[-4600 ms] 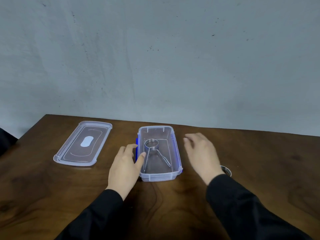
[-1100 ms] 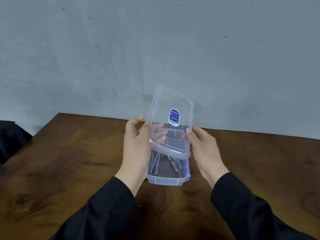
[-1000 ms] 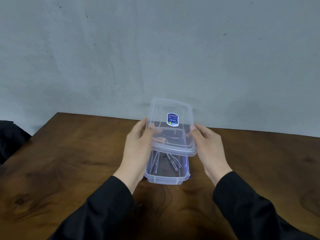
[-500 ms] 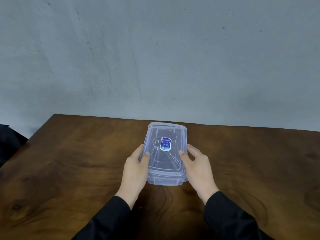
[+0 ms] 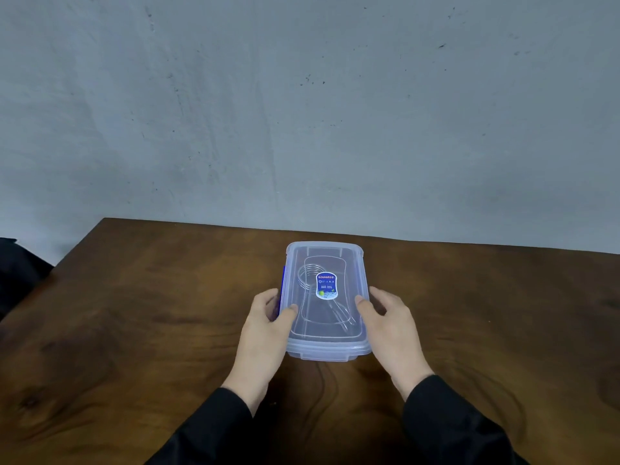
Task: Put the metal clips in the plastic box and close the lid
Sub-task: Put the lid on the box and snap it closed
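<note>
The clear plastic box point(image 5: 327, 353) stands in the middle of the wooden table with its clear lid point(image 5: 308, 327) lying flat on top, a blue-and-white sticker at the lid's centre. Metal clips point(image 5: 307, 275) with coiled ends show through the lid inside the box. My left hand point(image 5: 265, 333) grips the box's left side, thumb on the lid's rim and fingers by the blue side latch point(image 5: 283, 283). My right hand point(image 5: 391, 327) is at the box's right side, thumb against the lid's edge and fingers spread.
The brown wooden table point(image 5: 134, 330) runs up to a grey wall behind. A dark object point(image 5: 16, 266) sits off the table's left edge. Black sleeves cover both forearms.
The lid came down from a tilted hold above the box and now lies flat on it. Both hands slid to the box's sides.
</note>
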`<action>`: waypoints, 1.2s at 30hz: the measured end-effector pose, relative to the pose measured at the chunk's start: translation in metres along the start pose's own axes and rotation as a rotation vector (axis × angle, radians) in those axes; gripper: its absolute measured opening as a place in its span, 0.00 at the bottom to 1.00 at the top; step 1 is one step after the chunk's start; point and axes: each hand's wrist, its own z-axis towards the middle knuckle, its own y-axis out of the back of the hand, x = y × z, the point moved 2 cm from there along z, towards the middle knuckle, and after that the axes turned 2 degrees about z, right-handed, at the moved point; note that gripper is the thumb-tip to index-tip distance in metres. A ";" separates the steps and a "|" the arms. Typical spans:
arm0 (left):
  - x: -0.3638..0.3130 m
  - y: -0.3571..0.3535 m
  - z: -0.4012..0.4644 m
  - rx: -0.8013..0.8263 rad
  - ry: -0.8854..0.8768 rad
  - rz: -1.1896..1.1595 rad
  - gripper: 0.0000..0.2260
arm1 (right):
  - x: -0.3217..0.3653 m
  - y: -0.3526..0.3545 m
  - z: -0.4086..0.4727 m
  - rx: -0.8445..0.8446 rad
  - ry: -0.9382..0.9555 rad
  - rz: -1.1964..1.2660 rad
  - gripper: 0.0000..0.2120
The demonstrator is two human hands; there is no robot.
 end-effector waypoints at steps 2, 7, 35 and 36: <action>-0.002 0.004 0.006 0.031 0.094 -0.061 0.25 | -0.001 0.001 0.001 0.033 -0.122 0.056 0.25; -0.009 0.008 0.016 0.002 0.043 0.002 0.30 | 0.002 0.007 0.004 0.029 -0.088 0.146 0.23; -0.017 -0.026 0.050 0.122 -0.109 0.032 0.17 | 0.013 -0.018 0.026 0.101 -0.030 0.054 0.30; -0.017 -0.025 0.051 0.134 -0.088 0.026 0.19 | 0.013 -0.017 0.026 0.112 -0.032 0.065 0.30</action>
